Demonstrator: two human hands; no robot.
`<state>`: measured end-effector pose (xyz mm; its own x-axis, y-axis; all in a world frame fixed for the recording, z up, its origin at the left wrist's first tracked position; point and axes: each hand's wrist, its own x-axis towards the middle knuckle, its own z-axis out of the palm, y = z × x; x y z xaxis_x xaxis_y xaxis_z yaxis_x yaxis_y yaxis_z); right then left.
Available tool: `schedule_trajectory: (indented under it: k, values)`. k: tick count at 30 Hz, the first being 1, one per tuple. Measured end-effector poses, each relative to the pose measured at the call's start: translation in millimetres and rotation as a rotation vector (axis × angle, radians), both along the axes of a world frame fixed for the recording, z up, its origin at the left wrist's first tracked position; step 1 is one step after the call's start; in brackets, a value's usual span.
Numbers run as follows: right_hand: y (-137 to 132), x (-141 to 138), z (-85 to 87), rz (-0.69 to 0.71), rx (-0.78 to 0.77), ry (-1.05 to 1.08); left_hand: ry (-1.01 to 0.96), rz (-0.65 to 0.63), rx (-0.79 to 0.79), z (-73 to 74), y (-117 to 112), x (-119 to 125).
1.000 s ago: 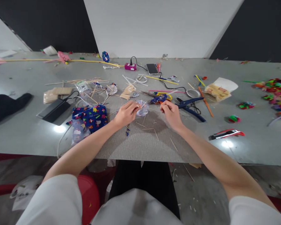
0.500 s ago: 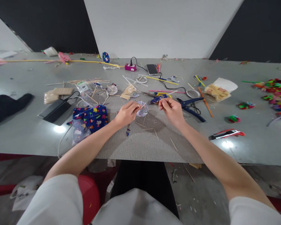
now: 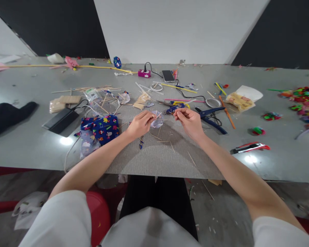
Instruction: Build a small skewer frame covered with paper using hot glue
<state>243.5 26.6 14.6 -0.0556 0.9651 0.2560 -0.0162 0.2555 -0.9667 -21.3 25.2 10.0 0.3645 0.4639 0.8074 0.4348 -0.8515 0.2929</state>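
Note:
My left hand is curled in a pinch on a small pale paper umbrella with thin wooden spokes, held just above the grey mat. My right hand is also pinched shut a little to the right of the umbrella; what its fingertips hold is too small to make out. A blue and yellow glue gun lies just beyond the right hand. Loose toothpicks lie on the mat below both hands.
A blue patterned pouch and a black power bank lie left. Blue pliers, a red utility knife and an orange stick lie right. Colourful paper pieces sit far right; a phone at the back.
My right hand has moved slightly left and up, closer to the umbrella. My left hand has stayed in place on the umbrella.

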Motion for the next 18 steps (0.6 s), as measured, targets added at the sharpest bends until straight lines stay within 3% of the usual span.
schedule_trajectory:
  k: [18]
  values:
    - [-2.3, -0.2, 6.4, -0.158, 0.055, 0.027, -0.032, 0.005, 0.023, 1.0, 1.2, -0.2]
